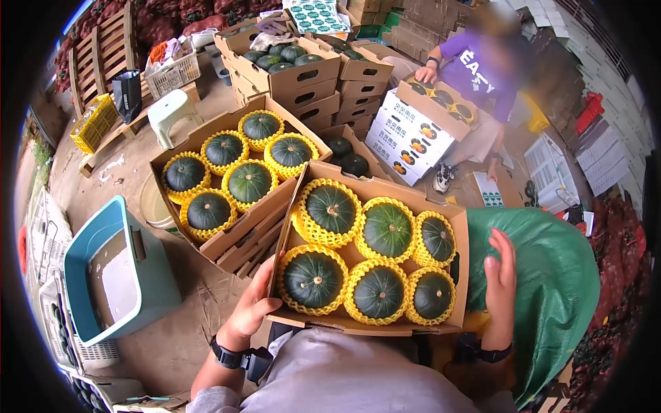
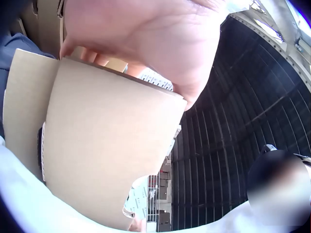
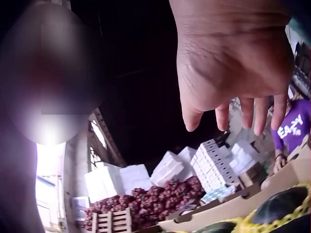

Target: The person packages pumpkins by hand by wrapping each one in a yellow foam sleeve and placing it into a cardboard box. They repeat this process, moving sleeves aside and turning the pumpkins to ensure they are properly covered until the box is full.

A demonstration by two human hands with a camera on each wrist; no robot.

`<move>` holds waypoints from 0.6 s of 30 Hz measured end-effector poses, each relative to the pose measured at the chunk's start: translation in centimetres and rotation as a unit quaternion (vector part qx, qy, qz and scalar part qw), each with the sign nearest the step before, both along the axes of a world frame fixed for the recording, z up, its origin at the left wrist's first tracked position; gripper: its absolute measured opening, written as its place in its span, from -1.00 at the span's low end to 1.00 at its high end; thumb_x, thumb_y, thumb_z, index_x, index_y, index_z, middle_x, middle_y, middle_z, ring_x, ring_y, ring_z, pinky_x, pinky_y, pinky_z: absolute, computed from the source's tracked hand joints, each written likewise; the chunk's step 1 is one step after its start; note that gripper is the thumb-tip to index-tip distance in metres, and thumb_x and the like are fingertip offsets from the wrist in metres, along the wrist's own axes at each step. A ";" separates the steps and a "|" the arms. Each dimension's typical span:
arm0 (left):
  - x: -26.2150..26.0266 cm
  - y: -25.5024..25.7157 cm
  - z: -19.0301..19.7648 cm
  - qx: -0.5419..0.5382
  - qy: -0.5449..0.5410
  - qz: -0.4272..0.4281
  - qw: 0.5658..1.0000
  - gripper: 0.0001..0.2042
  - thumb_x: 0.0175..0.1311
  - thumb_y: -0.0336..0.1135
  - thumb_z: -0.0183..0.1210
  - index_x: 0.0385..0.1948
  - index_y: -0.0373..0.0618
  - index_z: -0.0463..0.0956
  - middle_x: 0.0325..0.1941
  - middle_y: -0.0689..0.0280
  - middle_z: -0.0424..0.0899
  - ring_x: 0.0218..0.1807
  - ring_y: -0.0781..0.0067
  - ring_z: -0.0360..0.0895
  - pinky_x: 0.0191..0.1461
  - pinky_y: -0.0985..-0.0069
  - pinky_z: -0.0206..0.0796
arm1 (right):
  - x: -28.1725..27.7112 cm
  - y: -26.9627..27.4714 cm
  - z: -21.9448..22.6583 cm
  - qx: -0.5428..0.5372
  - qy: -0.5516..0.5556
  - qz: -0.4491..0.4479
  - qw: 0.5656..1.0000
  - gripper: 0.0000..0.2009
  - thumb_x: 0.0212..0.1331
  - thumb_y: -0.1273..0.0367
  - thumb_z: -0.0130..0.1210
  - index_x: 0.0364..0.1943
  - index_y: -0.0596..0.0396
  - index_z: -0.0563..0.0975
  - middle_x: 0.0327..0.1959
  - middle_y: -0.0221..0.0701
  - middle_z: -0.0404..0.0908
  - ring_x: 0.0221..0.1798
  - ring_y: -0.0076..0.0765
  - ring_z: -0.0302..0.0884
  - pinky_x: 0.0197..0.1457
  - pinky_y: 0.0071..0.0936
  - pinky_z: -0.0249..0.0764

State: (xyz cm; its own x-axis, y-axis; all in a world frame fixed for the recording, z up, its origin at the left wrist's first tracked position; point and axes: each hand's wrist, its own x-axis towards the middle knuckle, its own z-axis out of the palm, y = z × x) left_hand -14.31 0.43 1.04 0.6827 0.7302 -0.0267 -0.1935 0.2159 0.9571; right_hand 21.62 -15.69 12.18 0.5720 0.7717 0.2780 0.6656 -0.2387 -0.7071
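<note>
Several dark green pumpkins, each in a yellow foam net, fill a cardboard box held close before the body. My left hand grips the box's near left corner, thumb at the edge. In the left wrist view, fingers of the left hand reach over the top edge of the cardboard wall. Off the box's right side, my right hand is raised with fingers extended, holding nothing. The right wrist view shows the right hand with its fingers spread above the box's wall.
Another box of netted pumpkins stands at the left, before stacked cartons. A blue tub sits at lower left, a white stool beyond. Green sheeting lies at right. A person in purple handles a box opposite.
</note>
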 end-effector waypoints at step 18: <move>-3.9 0.8 11.0 0.008 -0.144 0.211 0.967 -0.07 -0.37 -0.31 0.10 0.33 -0.30 0.12 0.45 0.15 0.12 0.49 0.30 -0.01 0.53 0.40 -0.31 | -2.1 5.5 -0.8 0.143 0.551 0.196 0.799 -0.29 -0.13 0.38 -0.20 0.26 0.44 0.21 0.35 -0.13 0.23 0.37 -0.12 0.21 0.42 -0.15 0.16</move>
